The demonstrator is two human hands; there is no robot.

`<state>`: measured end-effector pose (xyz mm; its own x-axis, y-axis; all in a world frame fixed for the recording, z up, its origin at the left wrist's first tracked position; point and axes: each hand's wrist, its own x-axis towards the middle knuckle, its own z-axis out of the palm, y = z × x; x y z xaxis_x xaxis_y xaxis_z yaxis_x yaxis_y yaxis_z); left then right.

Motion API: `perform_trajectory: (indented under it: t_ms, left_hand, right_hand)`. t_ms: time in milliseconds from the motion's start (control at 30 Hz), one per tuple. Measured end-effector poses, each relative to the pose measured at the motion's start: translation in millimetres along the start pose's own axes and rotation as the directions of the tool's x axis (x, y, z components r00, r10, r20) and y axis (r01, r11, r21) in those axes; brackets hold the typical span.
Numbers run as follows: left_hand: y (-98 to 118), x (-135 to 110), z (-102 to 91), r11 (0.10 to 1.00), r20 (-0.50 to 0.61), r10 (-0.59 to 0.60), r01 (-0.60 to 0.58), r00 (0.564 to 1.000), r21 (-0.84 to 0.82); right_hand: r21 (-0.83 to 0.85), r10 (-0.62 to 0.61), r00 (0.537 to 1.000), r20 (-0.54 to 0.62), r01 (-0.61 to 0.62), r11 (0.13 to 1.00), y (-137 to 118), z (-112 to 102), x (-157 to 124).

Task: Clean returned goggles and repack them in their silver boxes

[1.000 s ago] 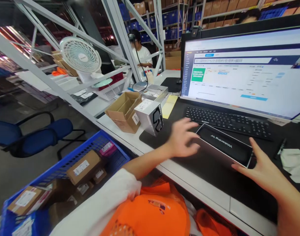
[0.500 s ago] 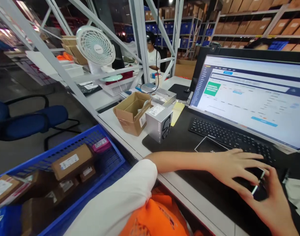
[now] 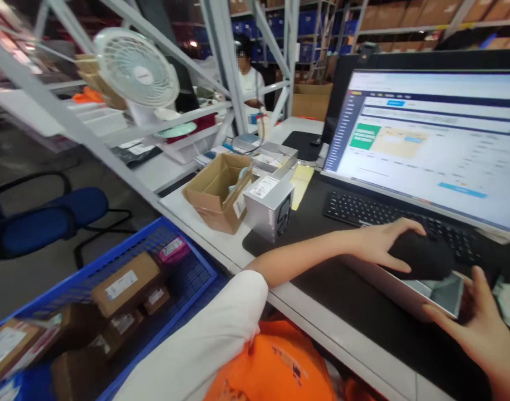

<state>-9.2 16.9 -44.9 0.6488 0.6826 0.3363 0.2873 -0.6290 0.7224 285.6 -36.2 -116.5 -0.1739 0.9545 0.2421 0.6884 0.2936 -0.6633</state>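
Note:
My left hand (image 3: 376, 245) reaches across the desk, its thumb and fingers curved round a smooth black rounded object (image 3: 422, 256) whose kind I cannot make out. Below it, a long flat box (image 3: 388, 289) with a dark side and silvery edge lies at a slant. My right hand (image 3: 480, 323) has its thumb and fingers about the right end of this box, where a shiny grey surface shows. Left of the hands stands a silver box (image 3: 269, 209) with a white label. Beside it is an open brown carton (image 3: 219, 209) with something pale inside.
A black keyboard (image 3: 351, 209) and a lit monitor (image 3: 430, 145) stand beyond my hands. At lower left, a blue crate (image 3: 155, 234) holds several labelled parcels. A white fan (image 3: 138, 69) stands behind the metal frame, and a person (image 3: 250, 83) sits farther back.
My hands have moved apart. The black object now shows under my left hand, and the box's silvery end has come into view by my right hand. The camera view has shifted slightly.

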Motion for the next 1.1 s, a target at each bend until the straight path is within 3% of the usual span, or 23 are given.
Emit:
perform_trajectory:
  t_ms: [100, 167, 200, 267, 300, 367, 400, 433, 467, 500, 533, 567, 633, 700, 800, 867, 1000, 1100]
  left_hand:
    - [-2.2, -0.7, 3.6, 0.997, -0.068, 0.039, -0.043, 0.997, -0.063]
    - [3.8, -1.4, -5.0, 0.999, -0.212, 0.039, -0.041, 0.976, -0.003]
    - [8.1, -2.4, -12.8, 0.999, -0.319, 0.001, 0.011, 0.948, 0.034]
    - [20.1, -8.3, -33.1, 0.991, -0.528, -0.043, 0.104, 0.848, 0.085]
    - [27.9, -14.2, -44.6, 0.99, -0.622, -0.004, 0.089, 0.783, 0.107]
    - [47.3, -31.9, -66.5, 0.989, -0.691, 0.133, -0.044, 0.71, 0.144]
    - [58.2, -42.3, -75.5, 0.981, -0.675, 0.188, -0.108, 0.713, 0.16]
    - [69.1, -52.3, -82.2, 0.974, -0.628, 0.223, -0.143, 0.746, 0.176]
    - [79.6, -60.7, -85.8, 0.971, -0.518, 0.222, -0.139, 0.826, 0.194]
    - [88.7, -66.6, -85.8, 0.97, -0.351, 0.188, -0.117, 0.917, 0.213]
    - [95.9, -69.4, -81.8, 0.969, -0.158, 0.122, -0.083, 0.98, 0.232]
    - [100.7, -68.8, -73.7, 0.965, 0.04, 0.036, -0.045, 0.999, 0.257]
    - [101.9, -59.2, -47.4, 0.956, 0.335, -0.108, 0.005, 0.936, 0.293]
    - [93.6, -43.4, -13.9, 0.949, 0.495, -0.179, 0.015, 0.85, 0.316]
    - [73.3, -20.9, 29.3, 0.939, 0.6, -0.243, 0.031, 0.762, 0.341]
    - [61.7, -10.8, 44.4, 0.931, 0.604, -0.281, 0.06, 0.746, 0.359]
    - [48.1, 0.7, 47.7, 0.908, 0.491, -0.29, 0.074, 0.821, 0.412]
    - [43.1, 5.7, 45.5, 0.881, 0.434, -0.269, 0.038, 0.86, 0.472]
  right_hand:
    - [0.136, 0.055, 0.996, 0.065, -0.064, 0.989, -16.5, -1.2, -3.3]
    - [0.192, 0.013, 0.996, 0.086, -0.029, 0.981, -20.1, -2.4, -1.5]
    - [0.221, -0.013, 0.996, 0.084, -0.006, 0.975, -19.3, -3.3, 0.2]
    - [0.239, -0.066, 0.995, 0.074, 0.047, 0.97, -16.6, -5.4, 3.2]
    - [0.219, -0.105, 0.993, 0.06, 0.089, 0.972, -16.4, -6.3, 3.8]
    - [0.145, -0.206, 0.978, 0.03, 0.2, 0.969, -20.3, -7.6, 3.1]
    - [0.101, -0.256, 0.966, 0.018, 0.253, 0.962, -23.9, -7.9, 2.1]
    - [0.062, -0.298, 0.955, 0.008, 0.297, 0.953, -27.8, -8.1, 0.9]
    - [0.03, -0.326, 0.946, 0.002, 0.325, 0.945, -31.4, -8.2, -0.3]
    - [0.005, -0.341, 0.94, -0.002, 0.341, 0.94, -34.2, -8.3, -1.2]
    - [-0.012, -0.345, 0.938, -0.005, 0.345, 0.938, -35.8, -8.5, -1.6]
    - [-0.026, -0.34, 0.94, -0.004, 0.34, 0.94, -36.3, -8.9, -1.5]
    - [-0.04, -0.312, 0.95, 0.007, 0.312, 0.949, -34.5, -9.9, 0.4]
    - [-0.036, -0.26, 0.965, 0.025, 0.26, 0.965, -30.6, -11.5, 3.9]
    - [0.016, -0.199, 0.979, 0.041, 0.199, 0.98, -23.2, -14.3, 9.9]
    - [0.067, -0.178, 0.983, 0.052, 0.174, 0.982, -17.6, -16.1, 12.3]
    - [0.113, -0.18, 0.98, 0.087, 0.17, 0.979, -12.0, -18.0, 8.2]
    - [0.04, -0.266, 0.952, -0.149, 0.275, 0.961, -23.9, -17.5, 3.6]
